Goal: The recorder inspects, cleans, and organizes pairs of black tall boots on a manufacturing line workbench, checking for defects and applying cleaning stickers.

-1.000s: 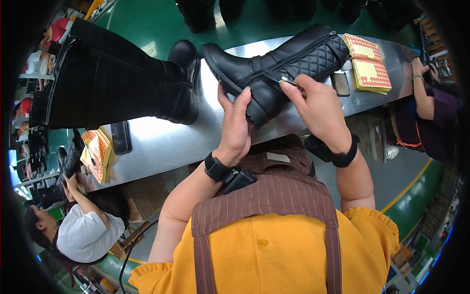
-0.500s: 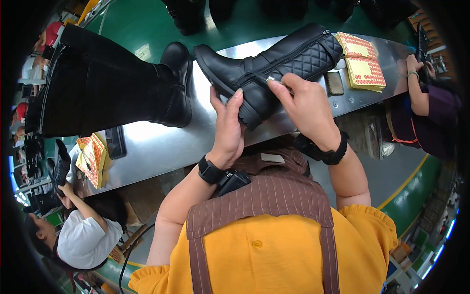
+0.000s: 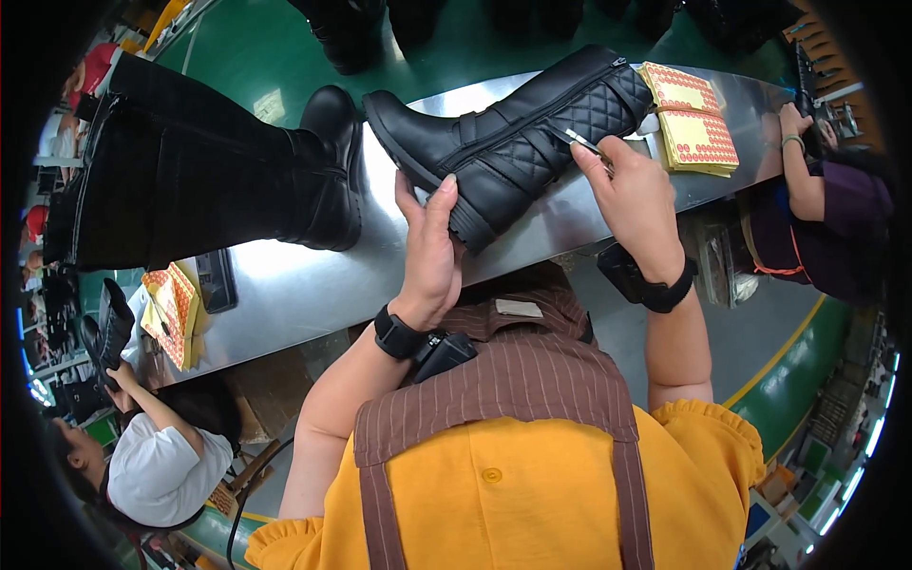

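Observation:
A black boot [image 3: 513, 128] lies on its side over the metal table, its toe to the left and its quilted shaft to the right. My left hand [image 3: 432, 233] grips it at the sole, just ahead of the heel, with the thumb on the sole's edge. Pinched in my right hand [image 3: 632, 195] is a slim tool [image 3: 581, 141] with a light metallic part and a dark narrow tip. That tip is at the quilted shaft, close to a strap; whether it touches the leather I cannot tell. The tool's exact kind is unclear.
Another tall black boot [image 3: 209, 166] lies to the left on the metal table [image 3: 285, 304]. Banded stacks of red-and-yellow cards sit right [image 3: 692, 123] and left [image 3: 173, 313], near a dark flat case [image 3: 217, 280]. A person [image 3: 166, 456] handles footwear at left; another person [image 3: 812, 214] is at right.
My right hand has moved right with the tool, from the ankle area to the quilted shaft, and more of the tool shows. The boot has shifted slightly left in view; my left hand keeps its grip.

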Tool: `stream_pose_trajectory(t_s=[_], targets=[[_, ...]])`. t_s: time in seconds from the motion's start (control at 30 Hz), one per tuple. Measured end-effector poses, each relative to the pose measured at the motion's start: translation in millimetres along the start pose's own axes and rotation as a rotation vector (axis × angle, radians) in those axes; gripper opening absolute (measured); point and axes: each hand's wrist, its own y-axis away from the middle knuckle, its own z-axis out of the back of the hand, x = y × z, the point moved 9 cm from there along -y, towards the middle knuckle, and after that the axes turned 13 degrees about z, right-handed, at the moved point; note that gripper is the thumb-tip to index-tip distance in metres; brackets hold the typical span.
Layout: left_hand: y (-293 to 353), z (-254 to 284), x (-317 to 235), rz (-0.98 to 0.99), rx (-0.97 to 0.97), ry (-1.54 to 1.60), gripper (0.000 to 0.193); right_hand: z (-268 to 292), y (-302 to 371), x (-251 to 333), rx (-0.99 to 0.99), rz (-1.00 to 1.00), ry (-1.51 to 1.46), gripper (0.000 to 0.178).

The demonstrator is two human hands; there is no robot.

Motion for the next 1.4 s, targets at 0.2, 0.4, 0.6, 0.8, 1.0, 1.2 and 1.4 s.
stream_pose_trajectory(t_s=[0.2, 0.4, 0.6, 0.8, 1.0, 1.2, 1.4], targets=[[2.5, -1.7, -1.1, 0.02, -0.019, -0.004, 0.075, -1.1, -2.5, 5.9, -0.005, 0.042, -0.016, 0.044], [3.7, -5.9, -3.1, 0.005, 0.014, 0.009, 0.075, -4.0, -5.5, 5.1, 0.031, 0.05, -0.018, 0.044], [3.5, -4.5, -3.6, 0.005, -0.001, -0.006, 0.074, -5.0, -6.3, 8.5, -0.023, 0.1, 0.026, 0.042], [3.2, -5.1, -2.6, 0.011, 0.021, 0.0, 0.075, 13.5, -5.5, -14.1, -0.144, -0.013, -0.008, 0.043], [1.8, -1.9, -0.9, -0.008, 0.003, 0.0, 0.075, 9.0, -8.2, -13.0, -0.059, 0.019, 0.047, 0.044], [-0.7, 0.4, -1.8, -0.033, 0.014, -0.038, 0.074, 0.6, -11.0, -13.7, -0.024, 0.014, 0.086, 0.041], [-1.0, 2.9, 1.2, -0.017, -0.007, -0.015, 0.074, 1.2, -10.9, -10.3, -0.061, 0.058, 0.113, 0.039]])
